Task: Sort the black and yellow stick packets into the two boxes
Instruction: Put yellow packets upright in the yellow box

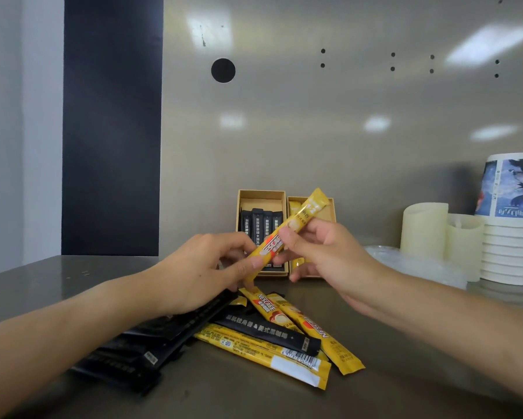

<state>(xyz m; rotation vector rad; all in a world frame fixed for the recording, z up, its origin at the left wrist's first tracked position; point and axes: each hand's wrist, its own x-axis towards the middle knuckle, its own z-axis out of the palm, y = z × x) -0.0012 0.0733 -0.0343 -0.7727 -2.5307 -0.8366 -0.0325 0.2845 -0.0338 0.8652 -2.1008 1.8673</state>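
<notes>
I pinch one yellow packet (270,246) in both: left grip (202,267) at its lower end, right grip (323,255) at its middle. Its long axis tilts up and away, pointing at the right box (332,211) by the back edge of the tabletop (405,358), with my right grip nearer. The left box (261,194) beside it holds black packets (258,225); the pile (269,334) lies below, out of the way

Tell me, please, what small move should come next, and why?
Probably slide the yellow packet into the right box: the left hand and right hand hold it near the boxes, yellow already lies there, and the left box holds black packets.
</notes>
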